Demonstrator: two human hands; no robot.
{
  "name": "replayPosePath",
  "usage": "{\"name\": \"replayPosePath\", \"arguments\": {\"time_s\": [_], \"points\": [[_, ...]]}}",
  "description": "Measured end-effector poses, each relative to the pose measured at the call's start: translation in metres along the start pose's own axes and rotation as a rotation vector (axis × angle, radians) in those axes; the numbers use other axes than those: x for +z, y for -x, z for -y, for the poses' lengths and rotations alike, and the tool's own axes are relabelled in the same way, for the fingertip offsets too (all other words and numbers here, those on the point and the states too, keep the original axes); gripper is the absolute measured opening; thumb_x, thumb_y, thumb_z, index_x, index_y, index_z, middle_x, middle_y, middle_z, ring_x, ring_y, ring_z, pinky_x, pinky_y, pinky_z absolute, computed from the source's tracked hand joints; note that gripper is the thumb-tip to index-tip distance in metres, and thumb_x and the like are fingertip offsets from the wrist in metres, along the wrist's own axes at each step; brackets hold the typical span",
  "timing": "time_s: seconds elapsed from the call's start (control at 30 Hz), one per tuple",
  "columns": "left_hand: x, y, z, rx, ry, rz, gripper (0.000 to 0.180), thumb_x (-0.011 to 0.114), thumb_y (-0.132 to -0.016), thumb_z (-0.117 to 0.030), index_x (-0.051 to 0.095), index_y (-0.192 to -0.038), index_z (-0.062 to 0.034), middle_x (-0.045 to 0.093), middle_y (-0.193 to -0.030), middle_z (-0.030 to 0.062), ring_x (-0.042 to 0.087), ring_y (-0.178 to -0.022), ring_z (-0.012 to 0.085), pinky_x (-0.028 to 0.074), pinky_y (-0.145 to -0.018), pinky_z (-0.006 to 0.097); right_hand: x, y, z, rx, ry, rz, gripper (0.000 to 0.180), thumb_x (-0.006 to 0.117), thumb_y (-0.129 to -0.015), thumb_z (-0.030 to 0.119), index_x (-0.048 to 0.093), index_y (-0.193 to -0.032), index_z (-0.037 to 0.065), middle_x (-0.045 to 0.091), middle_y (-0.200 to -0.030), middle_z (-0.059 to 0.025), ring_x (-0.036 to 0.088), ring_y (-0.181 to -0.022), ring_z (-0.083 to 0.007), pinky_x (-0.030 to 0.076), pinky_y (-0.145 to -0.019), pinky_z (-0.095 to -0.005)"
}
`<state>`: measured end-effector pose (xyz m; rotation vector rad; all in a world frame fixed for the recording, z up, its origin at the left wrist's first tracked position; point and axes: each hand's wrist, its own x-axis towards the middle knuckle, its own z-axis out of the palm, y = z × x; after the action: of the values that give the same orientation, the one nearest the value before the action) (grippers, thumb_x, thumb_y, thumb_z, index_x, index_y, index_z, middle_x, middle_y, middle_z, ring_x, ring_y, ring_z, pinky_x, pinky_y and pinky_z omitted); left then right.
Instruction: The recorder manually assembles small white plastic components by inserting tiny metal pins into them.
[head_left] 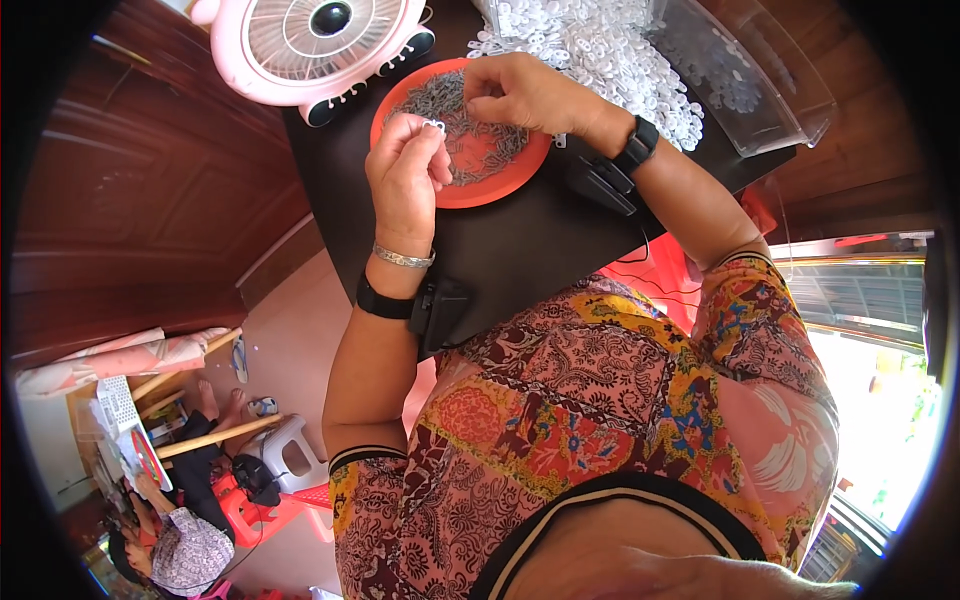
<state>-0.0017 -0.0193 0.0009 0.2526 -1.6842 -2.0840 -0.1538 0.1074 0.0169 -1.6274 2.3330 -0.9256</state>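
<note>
My left hand (405, 175) is raised over the near edge of an orange plate (470, 188) and pinches a small white ring (433, 125) between thumb and forefinger. My right hand (525, 92) hovers over the far side of the plate, fingers curled down into a heap of small grey metal pieces (470, 135); whether it holds one is hidden. A pile of white plastic rings (600, 50) lies just behind the right hand. Both wrists carry black bands with small black devices.
The plate sits on a black table (520, 250). A pink desk fan (315, 45) stands at the back left. A clear plastic box (760, 90) lies at the back right. Another person sits low at the bottom left by a white stool (290, 450).
</note>
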Motion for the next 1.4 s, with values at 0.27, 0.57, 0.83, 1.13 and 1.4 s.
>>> {"name": "replayPosePath", "arguments": {"time_s": [0.27, 0.57, 0.83, 1.13, 1.4], "points": [[0.008, 0.003, 0.003, -0.048, -0.092, 0.047, 0.012, 0.053, -0.089, -0.011, 0.052, -0.078, -0.0049, 0.05, -0.063, -0.0016, 0.045, -0.052, 0.0046, 0.034, -0.046, 0.019, -0.002, 0.009, 0.004, 0.092, -0.948, 0.011, 0.015, 0.061, -0.089, 0.01, 0.064, -0.101, 0.001, 0.064, -0.083, -0.0001, 0.058, -0.071, -0.0055, 0.048, -0.063, -0.0195], [0.011, 0.005, 0.004, -0.05, -0.158, 0.078, 0.013, 0.052, -0.089, -0.012, 0.053, -0.078, -0.0053, 0.05, -0.064, -0.0018, 0.044, -0.053, 0.0044, 0.033, -0.048, 0.018, 0.006, 0.018, 0.012, 0.187, -0.948, 0.089, 0.016, 0.062, -0.09, 0.021, 0.065, -0.091, 0.005, 0.063, -0.077, 0.0021, 0.058, -0.068, -0.0044, 0.048, -0.061, -0.0185], [0.011, 0.006, 0.005, -0.03, -0.134, 0.09, 0.013, 0.052, -0.09, -0.01, 0.053, -0.079, -0.0038, 0.048, -0.064, -0.0026, 0.042, -0.054, 0.0032, 0.034, -0.048, 0.019, 0.01, 0.02, 0.015, 0.138, -0.906, 0.07, 0.018, 0.06, -0.091, 0.022, 0.063, -0.088, 0.005, 0.06, -0.073, 0.0025, 0.055, -0.065, -0.0036, 0.046, -0.06, -0.0181], [0.012, 0.007, 0.004, -0.034, -0.189, 0.086, 0.014, 0.049, -0.09, -0.012, 0.053, -0.079, -0.0051, 0.048, -0.064, -0.002, 0.045, -0.052, 0.0054, 0.033, -0.048, 0.019, 0.013, 0.02, 0.015, 0.13, -0.864, 0.028, 0.017, 0.06, -0.09, 0.02, 0.061, -0.087, 0.004, 0.058, -0.073, 0.002, 0.052, -0.065, -0.0043, 0.044, -0.059, -0.019], [0.014, 0.008, 0.006, -0.01, -0.241, 0.084, 0.013, 0.05, -0.089, -0.011, 0.051, -0.078, -0.0048, 0.048, -0.064, -0.0017, 0.044, -0.052, 0.0049, 0.033, -0.047, 0.018, 0.014, 0.02, 0.016, 0.102, -0.848, 0.069, 0.016, 0.06, -0.09, 0.018, 0.059, -0.085, 0.003, 0.056, -0.071, 0.0019, 0.05, -0.064, -0.0044, 0.042, -0.057, -0.0196]]}}
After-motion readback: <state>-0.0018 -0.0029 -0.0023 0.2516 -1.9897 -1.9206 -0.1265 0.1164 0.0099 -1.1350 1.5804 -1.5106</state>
